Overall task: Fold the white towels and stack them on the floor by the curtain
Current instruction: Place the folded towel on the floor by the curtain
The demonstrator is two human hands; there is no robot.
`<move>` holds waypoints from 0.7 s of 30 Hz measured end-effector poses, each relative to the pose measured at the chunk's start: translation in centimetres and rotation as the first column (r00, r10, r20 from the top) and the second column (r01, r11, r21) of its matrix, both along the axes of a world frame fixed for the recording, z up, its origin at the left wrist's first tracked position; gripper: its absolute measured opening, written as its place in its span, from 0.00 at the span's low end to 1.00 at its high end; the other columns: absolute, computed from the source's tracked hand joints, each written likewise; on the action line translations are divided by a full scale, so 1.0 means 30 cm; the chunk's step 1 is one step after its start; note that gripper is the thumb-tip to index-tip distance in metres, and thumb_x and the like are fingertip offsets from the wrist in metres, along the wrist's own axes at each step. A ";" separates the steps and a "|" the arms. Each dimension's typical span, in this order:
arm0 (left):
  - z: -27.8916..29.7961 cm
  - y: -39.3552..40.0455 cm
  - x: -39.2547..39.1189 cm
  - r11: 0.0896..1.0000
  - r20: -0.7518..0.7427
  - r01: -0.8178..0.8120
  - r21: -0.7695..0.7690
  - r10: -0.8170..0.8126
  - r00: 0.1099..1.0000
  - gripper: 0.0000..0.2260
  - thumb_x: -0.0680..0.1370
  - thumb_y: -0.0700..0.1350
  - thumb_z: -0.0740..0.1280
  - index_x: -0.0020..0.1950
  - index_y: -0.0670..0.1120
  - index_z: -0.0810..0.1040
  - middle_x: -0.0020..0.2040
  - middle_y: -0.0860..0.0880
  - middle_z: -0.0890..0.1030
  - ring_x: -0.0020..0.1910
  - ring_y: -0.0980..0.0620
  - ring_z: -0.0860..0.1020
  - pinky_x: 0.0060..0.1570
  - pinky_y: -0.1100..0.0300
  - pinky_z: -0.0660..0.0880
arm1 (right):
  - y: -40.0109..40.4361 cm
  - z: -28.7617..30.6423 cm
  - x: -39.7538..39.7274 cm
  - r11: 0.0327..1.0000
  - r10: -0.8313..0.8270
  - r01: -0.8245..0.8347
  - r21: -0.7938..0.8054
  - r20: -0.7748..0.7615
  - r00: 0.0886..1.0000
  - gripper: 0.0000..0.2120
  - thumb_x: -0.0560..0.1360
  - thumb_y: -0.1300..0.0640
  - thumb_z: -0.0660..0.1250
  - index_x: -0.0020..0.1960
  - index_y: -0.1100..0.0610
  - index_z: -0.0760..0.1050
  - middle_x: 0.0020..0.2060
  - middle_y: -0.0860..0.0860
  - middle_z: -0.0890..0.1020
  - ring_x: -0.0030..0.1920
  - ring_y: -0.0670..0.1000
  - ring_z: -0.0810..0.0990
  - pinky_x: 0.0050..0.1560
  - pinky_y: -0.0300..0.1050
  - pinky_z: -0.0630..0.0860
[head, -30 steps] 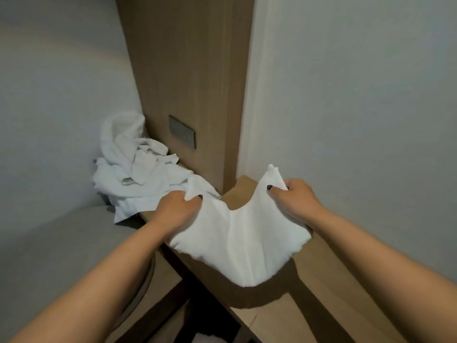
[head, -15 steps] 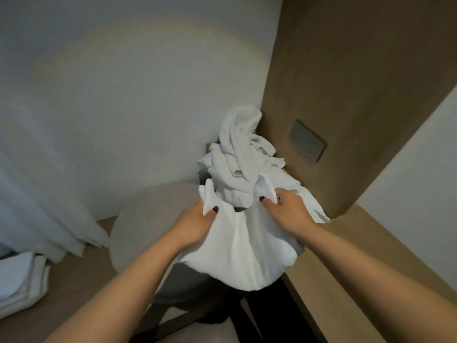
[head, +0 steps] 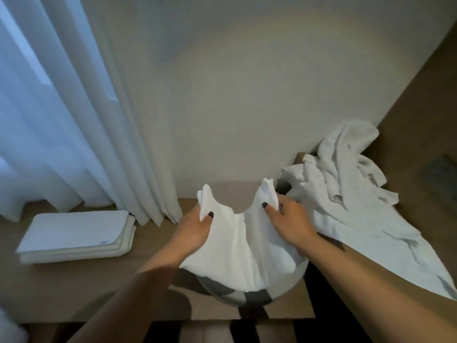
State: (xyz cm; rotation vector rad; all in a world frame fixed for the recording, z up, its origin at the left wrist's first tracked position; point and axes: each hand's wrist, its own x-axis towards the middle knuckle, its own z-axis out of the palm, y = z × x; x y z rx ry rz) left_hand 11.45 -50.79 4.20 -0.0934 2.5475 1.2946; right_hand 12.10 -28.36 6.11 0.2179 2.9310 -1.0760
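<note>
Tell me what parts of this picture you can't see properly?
- Round grey stool, head view: the held white towel covers most of it.
- Grey wall socket plate: blurred at the right edge.
- Folded white towel stack: count unclear, layers blur.
- Crumpled white towel pile: count unclear.
- Right hand, left hand: fingers tucked behind towel.

You look at a plain pale wall [head: 247, 107] straight ahead. To your right a wood panel [head: 420, 115] rises, with a grey socket plate [head: 440, 175] set in it, blurred. Below sits a round grey stool [head: 237, 297], partly covered, beside a wooden ledge [head: 366, 276] on your right.
</note>
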 end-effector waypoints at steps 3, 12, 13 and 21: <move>-0.016 -0.063 -0.025 0.994 0.050 -0.112 -0.015 0.113 0.992 0.16 0.84 0.53 0.54 0.68 0.50 0.72 0.60 0.49 0.78 0.57 0.47 0.77 0.57 0.54 0.71 | -0.092 -0.027 -0.085 0.998 0.069 -0.069 -0.003 0.016 0.997 0.14 0.79 0.49 0.61 0.37 0.52 0.66 0.32 0.48 0.73 0.35 0.51 0.73 0.37 0.48 0.70; -0.059 -0.234 -0.188 0.919 0.001 -0.386 -0.084 0.388 0.922 0.17 0.83 0.46 0.58 0.72 0.46 0.66 0.63 0.42 0.77 0.50 0.50 0.72 0.51 0.56 0.67 | -0.274 -0.064 -0.377 0.967 0.255 -0.255 -0.005 0.074 0.964 0.13 0.81 0.48 0.58 0.51 0.58 0.73 0.43 0.52 0.79 0.42 0.53 0.76 0.41 0.46 0.68; -0.053 -0.259 -0.204 0.907 -0.005 -0.409 -0.099 0.411 0.912 0.17 0.83 0.46 0.58 0.72 0.46 0.66 0.62 0.43 0.77 0.50 0.49 0.72 0.51 0.56 0.67 | -0.295 -0.063 -0.408 0.964 0.265 -0.265 -0.015 0.072 0.962 0.13 0.81 0.47 0.58 0.51 0.58 0.72 0.44 0.52 0.79 0.43 0.53 0.77 0.41 0.46 0.68; 0.001 -0.497 -0.301 0.859 -0.031 -0.499 -0.114 0.499 0.866 0.14 0.83 0.46 0.57 0.69 0.47 0.68 0.50 0.50 0.74 0.46 0.50 0.71 0.49 0.56 0.65 | -0.521 -0.070 -0.589 0.935 0.353 -0.350 -0.048 0.086 0.931 0.13 0.82 0.46 0.56 0.46 0.55 0.69 0.38 0.48 0.75 0.38 0.50 0.75 0.34 0.40 0.64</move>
